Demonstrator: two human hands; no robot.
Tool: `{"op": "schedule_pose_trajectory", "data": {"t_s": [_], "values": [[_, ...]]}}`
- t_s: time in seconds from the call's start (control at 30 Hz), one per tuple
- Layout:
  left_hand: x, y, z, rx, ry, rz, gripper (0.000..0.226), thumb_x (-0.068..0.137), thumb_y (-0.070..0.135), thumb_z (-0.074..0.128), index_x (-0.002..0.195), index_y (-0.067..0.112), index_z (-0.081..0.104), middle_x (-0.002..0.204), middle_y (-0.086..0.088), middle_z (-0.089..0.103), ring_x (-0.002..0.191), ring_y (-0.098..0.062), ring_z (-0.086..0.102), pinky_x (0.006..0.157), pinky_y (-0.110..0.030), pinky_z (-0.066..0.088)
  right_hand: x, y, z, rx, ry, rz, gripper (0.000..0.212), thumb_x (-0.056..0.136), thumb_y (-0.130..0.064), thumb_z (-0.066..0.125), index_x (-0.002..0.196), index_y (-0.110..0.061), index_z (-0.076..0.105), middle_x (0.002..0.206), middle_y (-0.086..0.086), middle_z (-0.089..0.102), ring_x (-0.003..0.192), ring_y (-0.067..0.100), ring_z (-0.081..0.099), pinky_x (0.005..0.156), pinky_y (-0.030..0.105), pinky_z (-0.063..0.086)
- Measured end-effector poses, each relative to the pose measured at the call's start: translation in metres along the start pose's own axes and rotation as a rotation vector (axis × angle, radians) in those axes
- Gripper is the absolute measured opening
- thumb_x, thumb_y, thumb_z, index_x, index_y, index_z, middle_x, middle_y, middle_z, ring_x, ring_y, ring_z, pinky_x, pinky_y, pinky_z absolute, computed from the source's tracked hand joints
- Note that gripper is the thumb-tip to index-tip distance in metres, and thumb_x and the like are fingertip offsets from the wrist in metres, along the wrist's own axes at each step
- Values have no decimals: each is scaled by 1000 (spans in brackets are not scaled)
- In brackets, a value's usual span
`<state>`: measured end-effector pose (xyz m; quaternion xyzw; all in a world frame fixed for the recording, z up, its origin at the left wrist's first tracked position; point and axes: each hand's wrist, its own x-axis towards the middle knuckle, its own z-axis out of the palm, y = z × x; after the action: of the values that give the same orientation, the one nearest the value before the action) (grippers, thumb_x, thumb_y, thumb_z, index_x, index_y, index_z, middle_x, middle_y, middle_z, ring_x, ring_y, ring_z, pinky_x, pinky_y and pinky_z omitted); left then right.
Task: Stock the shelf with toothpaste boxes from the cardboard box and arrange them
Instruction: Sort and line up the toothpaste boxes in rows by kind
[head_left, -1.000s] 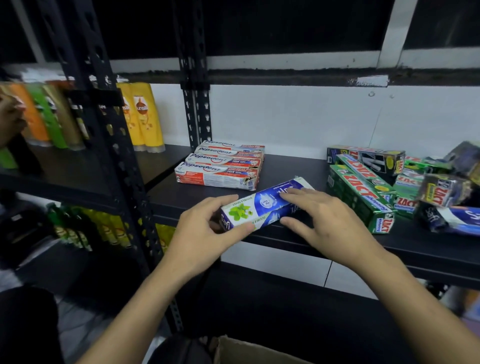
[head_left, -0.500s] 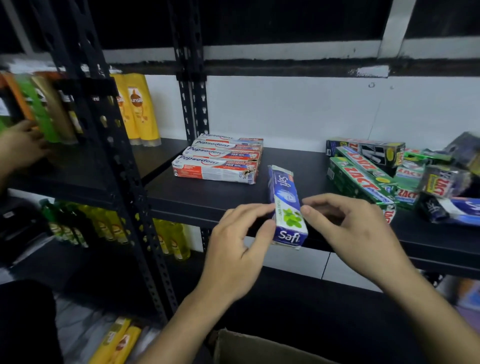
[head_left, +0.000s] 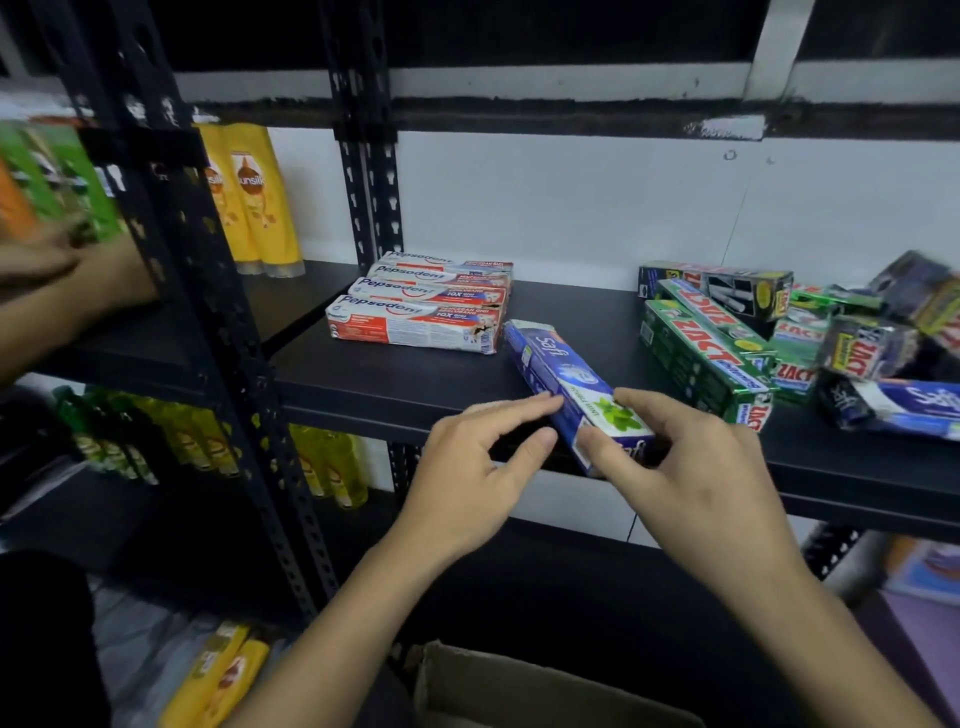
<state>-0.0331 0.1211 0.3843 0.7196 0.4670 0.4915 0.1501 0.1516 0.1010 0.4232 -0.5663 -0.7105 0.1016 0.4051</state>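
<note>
We see yellow shampoo bottles (head_left: 254, 202) upright at the back edge of the left-hand shelf (head_left: 291, 306), with green bottles (head_left: 93, 441) on the tier below.

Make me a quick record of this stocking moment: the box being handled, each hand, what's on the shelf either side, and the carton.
handled item: blue Safi box, angled on the black shelf, near end at the front edge
right hand: pinches the near end
left hand: fingertips touch its left side
to the left: Pepsodent boxes, tidy group
to the right: Zact boxes, jumbled pile
cardboard box: below the hands, partly in view
</note>
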Motion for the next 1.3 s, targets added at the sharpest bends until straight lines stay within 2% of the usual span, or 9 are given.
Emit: {"op": "schedule_pose_trajectory", "data": {"t_s": [0.07, 0.2, 0.27, 0.43, 0.6, 0.77, 0.83, 1.0, 1.3], "values": [[11, -4, -9, 104, -17, 27, 31, 91, 30, 66, 122, 33, 69, 119, 22, 66, 117, 7, 54, 100, -17, 41, 5, -1, -6, -87, 38, -4, 50, 80, -53, 65, 123, -29, 67, 75, -12, 71, 65, 0, 60, 57, 10, 39], [51, -22, -25, 288, 44, 30, 34, 87, 39, 62, 120, 33, 69, 118, 15, 69, 114, -7, 58, 102, -38, 44, 19, -3, -19, -212, 156, -74, 45, 82, -43, 69, 120, -20, 70, 98, 3, 76, 88, 22, 69, 78, 34, 52], [75, -34, -32, 375, 87, 27, 35, 88, 41, 58, 119, 30, 69, 116, 10, 70, 112, -15, 59, 100, -44, 45, 31, 1, -24, -265, 195, -100, 41, 82, -42, 69, 114, -16, 73, 92, 7, 75, 85, 29, 68, 74, 36, 54], [122, -60, -41, 666, 85, 70, 42, 91, 48, 49, 125, 28, 63, 120, 4, 69, 115, -22, 55, 98, -38, 32, 76, 18, -32, -386, 151, -78, 37, 82, -47, 67, 94, -13, 74, 68, 13, 68, 73, 36, 62, 65, 41, 52], [135, -73, -33, 796, -3, 22, 61, 91, 62, 31, 133, 25, 55, 134, 1, 61, 127, -22, 47, 108, -43, 27, 127, 26, -34, -402, 80, -81, 40, 83, -43, 69, 98, -6, 74, 89, 20, 71, 90, 38, 61, 79, 39, 48], [135, -81, -28, 793, -66, -78, 75, 88, 71, 21, 144, 28, 44, 157, 5, 36, 144, -19, 29, 116, -43, 17, 180, 46, -25, -369, -48, -51, 50, 82, -46, 71, 118, -11, 70, 109, 11, 72, 105, 30, 61, 81, 30, 43], [136, -82, -29, 786, -94, -102, 78, 87, 73, 18, 146, 29, 42, 159, 6, 32, 146, -18, 25, 116, -42, 14, 203, 56, -24, -364, -126, -71, 54, 81, -44, 73, 120, -6, 67, 114, 12, 71, 104, 28, 64, 86, 29, 45], [138, -84, -29, 812, -118, -111, 82, 85, 75, 12, 146, 30, 43, 158, 7, 33, 147, -14, 23, 116, -40, 11, 258, 67, -24, -447, -336, -113, 60, 81, -40, 76, 134, -19, 58, 125, 7, 67, 112, 21, 63, 96, 29, 44], [139, -87, -27, 839, -107, -104, 82, 84, 77, 11, 145, 33, 43, 156, 10, 36, 146, -11, 23, 116, -37, 11, 304, 103, -21, -447, -348, -117, 45, 89, -34, 69, 131, -21, 60, 131, -1, 62, 107, 12, 50, 86, 29, 39]]}}
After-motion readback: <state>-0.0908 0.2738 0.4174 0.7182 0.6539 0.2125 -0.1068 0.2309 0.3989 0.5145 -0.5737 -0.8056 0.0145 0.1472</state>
